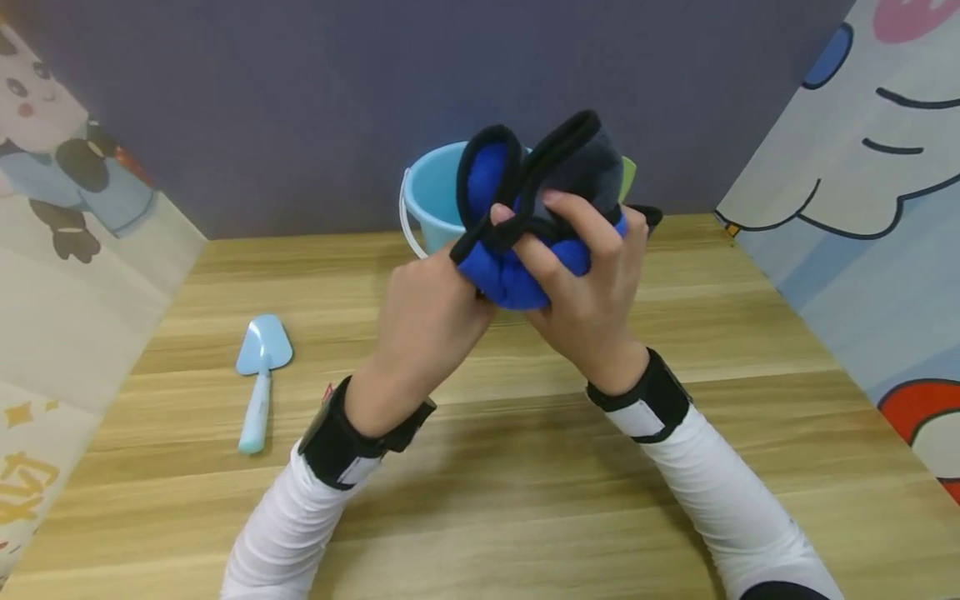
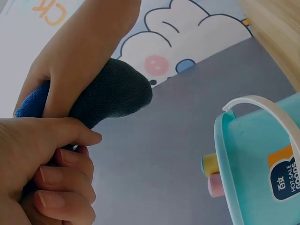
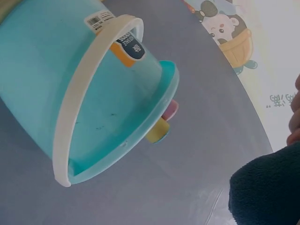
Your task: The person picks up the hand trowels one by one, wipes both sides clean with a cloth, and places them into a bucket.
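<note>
A cleaning cloth (image 1: pixel 517 275), blue on one face and dark grey on the other with black edging, is bunched up between both hands above the table. My left hand (image 1: pixel 427 325) curls its fingers round the lower left of the bundle. From the other side my right hand (image 1: pixel 596 287) grips it, fingers wrapped over the front. The left wrist view shows a rounded dark grey end of the cloth (image 2: pixel 119 89) sticking out past the hands. Behind the bundle, partly covered by it, stands a light blue bucket (image 1: pixel 431 196) with a white handle.
On the left of the wooden table (image 1: pixel 187 500) lies a light blue toy shovel (image 1: pixel 258 400). A yellow piece (image 3: pixel 158 131) and a pink piece (image 3: pixel 170 109) show past the bucket's rim. A grey panel (image 1: pixel 300 125) rises at the back, with cartoon-printed walls at both sides.
</note>
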Motion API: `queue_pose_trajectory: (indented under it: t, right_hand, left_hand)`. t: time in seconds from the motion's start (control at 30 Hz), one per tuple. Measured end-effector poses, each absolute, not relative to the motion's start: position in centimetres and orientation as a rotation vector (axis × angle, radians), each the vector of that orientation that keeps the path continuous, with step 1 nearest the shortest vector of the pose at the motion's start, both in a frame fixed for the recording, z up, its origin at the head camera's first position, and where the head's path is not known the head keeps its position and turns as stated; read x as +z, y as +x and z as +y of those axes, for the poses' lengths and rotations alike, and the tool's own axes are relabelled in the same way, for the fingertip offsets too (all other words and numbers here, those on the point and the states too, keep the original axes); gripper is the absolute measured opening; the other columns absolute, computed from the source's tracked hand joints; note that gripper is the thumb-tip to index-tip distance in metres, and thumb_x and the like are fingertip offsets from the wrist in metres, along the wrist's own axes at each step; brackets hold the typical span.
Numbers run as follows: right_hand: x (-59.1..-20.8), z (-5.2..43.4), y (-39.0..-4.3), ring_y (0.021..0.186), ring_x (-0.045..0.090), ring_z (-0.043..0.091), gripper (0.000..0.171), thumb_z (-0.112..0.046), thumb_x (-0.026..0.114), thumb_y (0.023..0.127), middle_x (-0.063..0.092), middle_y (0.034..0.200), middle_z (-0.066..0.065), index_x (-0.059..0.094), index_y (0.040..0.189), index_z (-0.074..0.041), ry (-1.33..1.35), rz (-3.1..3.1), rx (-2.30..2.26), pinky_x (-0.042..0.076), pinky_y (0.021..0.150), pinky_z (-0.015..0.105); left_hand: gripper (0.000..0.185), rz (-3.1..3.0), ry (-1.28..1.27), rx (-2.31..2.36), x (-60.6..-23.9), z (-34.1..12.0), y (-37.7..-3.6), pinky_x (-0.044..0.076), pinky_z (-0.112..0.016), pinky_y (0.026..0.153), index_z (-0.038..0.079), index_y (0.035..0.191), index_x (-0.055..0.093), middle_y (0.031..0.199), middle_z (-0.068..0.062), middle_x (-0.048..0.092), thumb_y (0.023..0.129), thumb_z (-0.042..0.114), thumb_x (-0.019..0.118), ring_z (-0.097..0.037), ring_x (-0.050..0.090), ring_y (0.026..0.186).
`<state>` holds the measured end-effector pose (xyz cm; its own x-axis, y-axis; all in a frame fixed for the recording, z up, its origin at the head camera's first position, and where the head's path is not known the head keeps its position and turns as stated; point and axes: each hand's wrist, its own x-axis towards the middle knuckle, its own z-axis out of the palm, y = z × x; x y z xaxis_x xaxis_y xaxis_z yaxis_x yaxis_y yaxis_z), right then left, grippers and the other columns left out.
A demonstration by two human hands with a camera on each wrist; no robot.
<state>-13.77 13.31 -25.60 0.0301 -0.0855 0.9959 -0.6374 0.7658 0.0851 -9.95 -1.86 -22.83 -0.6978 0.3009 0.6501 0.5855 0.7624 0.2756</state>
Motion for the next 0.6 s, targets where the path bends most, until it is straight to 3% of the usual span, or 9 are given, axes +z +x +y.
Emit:
queue_pose_trajectory:
  t: [0.3, 0.53, 0.6]
  right_hand:
    - [-24.8, 13.1, -13.6, 0.112, 0.054, 0.038, 0.028, -0.02, 0.083, 0.084, 0.055, 0.122, 0.014, 0.074, 0.111, -0.021, 0.542, -1.516, 0.515, 0.036, 0.088, 0.058]
    - [-24.4, 13.5, -13.9, 0.109, 0.053, 0.04, 0.026, -0.018, 0.082, 0.086, 0.054, 0.12, 0.013, 0.07, 0.108, -0.02, 0.463, -1.5, 0.527, 0.034, 0.088, 0.06]
    - [-24.2, 13.6, -14.1, 0.109, 0.053, 0.039, 0.026, -0.017, 0.082, 0.086, 0.053, 0.119, 0.012, 0.069, 0.108, -0.02, 0.443, -1.493, 0.53, 0.033, 0.088, 0.061]
  left_hand:
    - [0.016, -2.395, -0.644, -0.652, -22.3, -2.0, -10.0, 0.045, -0.04, 0.048, 0.006, 0.086, 0.063, 0.064, -0.006, 0.057, 0.09, 0.017, 0.073, -0.025, 0.056, 0.052]
    - [0.029, -2.364, -0.663, -0.618, -22.2, -1.9, -10.1, 0.039, -0.035, 0.045, 0.004, 0.118, 0.061, 0.066, -0.003, 0.058, 0.095, 0.019, 0.069, -0.018, 0.053, 0.051]
    - [0.031, -2.343, -0.664, -0.6, -22.2, -1.9, -10.1, 0.039, -0.035, 0.045, 0.003, 0.121, 0.061, 0.066, -0.004, 0.059, 0.095, 0.018, 0.068, -0.019, 0.053, 0.05]
